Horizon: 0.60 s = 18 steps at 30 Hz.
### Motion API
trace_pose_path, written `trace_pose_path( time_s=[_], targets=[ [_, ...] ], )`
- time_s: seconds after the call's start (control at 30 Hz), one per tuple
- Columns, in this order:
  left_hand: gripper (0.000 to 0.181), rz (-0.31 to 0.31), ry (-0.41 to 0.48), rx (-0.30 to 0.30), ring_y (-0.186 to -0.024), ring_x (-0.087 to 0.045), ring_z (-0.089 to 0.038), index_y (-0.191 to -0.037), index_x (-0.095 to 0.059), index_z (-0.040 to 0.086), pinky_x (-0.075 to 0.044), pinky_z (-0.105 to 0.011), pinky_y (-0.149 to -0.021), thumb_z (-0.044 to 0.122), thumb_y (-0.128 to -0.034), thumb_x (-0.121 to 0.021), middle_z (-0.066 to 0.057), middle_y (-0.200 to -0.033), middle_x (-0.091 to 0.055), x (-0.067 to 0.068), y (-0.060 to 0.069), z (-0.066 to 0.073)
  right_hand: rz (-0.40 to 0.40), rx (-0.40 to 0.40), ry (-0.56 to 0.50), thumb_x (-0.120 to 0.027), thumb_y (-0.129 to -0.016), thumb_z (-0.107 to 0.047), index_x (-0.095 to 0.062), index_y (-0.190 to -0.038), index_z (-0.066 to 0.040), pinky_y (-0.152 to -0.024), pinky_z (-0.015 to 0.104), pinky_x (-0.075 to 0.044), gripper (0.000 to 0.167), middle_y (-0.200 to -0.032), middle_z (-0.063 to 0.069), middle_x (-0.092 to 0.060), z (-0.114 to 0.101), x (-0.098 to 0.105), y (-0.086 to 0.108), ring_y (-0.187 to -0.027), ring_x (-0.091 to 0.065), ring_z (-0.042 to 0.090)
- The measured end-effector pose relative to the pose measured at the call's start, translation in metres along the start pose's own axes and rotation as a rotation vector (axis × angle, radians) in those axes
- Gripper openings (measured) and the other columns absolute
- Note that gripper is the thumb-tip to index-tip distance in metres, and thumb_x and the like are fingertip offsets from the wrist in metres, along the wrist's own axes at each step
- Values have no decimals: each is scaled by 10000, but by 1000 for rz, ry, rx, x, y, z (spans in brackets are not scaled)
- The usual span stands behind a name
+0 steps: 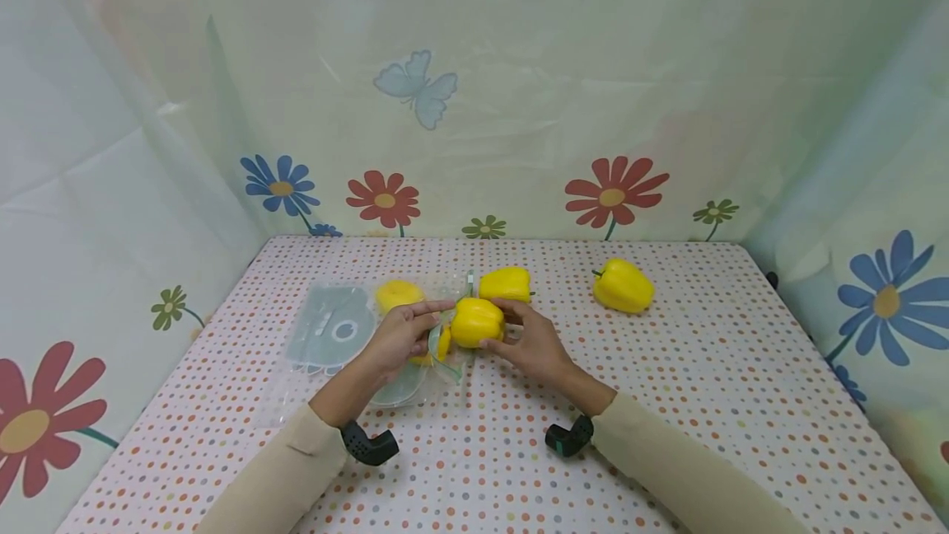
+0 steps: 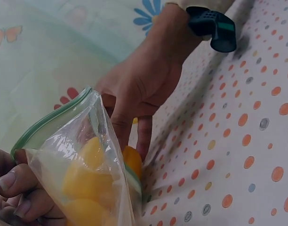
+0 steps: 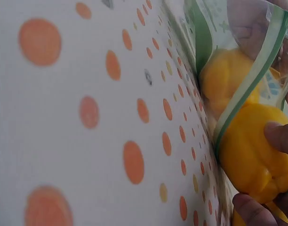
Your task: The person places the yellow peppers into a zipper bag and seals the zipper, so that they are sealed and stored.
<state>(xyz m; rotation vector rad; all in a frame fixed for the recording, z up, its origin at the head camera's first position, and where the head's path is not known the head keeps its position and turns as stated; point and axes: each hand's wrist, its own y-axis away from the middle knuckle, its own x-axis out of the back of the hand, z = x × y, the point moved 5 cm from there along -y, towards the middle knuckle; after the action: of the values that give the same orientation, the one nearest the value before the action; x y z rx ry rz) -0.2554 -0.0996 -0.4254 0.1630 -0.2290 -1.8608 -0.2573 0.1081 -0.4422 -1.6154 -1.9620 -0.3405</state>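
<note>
A clear zip bag (image 1: 306,381) with a green-edged mouth lies flat on the table, its opening toward the right. Pinching the rim of that mouth is my left hand (image 1: 396,340), whose fingers also show at lower left in the left wrist view. My right hand (image 1: 537,343) grips a yellow bell pepper (image 1: 477,323) between thumb and fingers, right at the opening. In the right wrist view this pepper (image 3: 252,150) sits against the green zip strip (image 3: 250,89). Inside the bag are yellow peppers, one at the back (image 1: 399,295) and one near the mouth (image 1: 443,344).
Just behind the gripped pepper lies another yellow bell pepper (image 1: 506,283). One more pepper (image 1: 624,285) rests farther right. A dotted cloth covers the table (image 1: 704,402); flowered curtains (image 1: 504,89) stand at the back and both sides.
</note>
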Motion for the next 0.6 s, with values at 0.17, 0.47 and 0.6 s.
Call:
trace_pose_path(
  time_s=[0.17, 0.47, 0.6],
  targets=[
    [341, -5, -4, -7, -466, -283, -105, -1345, -601, 114, -263, -239, -489, 158, -1043, -449, 52, -575, -302, 0, 0, 2, 8, 9, -48, -812, -810, -203, -483, -1408, -53, -993, 442, -510, 699, -1375, 139, -569, -4, -4, 0, -1212, -598, 314],
    [339, 2, -10, -1, -475, -294, -113, -1341, -608, 136, -282, -233, -498, 175, -1047, -445, 56, -564, -307, 0, 0, 3, 17, -46, -92, -807, -817, -197, -496, -1406, -70, -983, 445, -516, 679, -1384, 121, -562, -5, -12, -2, -1186, -615, 315],
    [337, 8, -3, 2, -473, -295, -114, -1335, -614, 138, -280, -230, -495, 171, -1049, -438, 52, -568, -307, 0, 1, 3, 8, -72, -112, -800, -825, -214, -491, -1415, -76, -983, 439, -516, 680, -1379, 123, -563, -3, -15, -3, -1181, -618, 312]
  ],
)
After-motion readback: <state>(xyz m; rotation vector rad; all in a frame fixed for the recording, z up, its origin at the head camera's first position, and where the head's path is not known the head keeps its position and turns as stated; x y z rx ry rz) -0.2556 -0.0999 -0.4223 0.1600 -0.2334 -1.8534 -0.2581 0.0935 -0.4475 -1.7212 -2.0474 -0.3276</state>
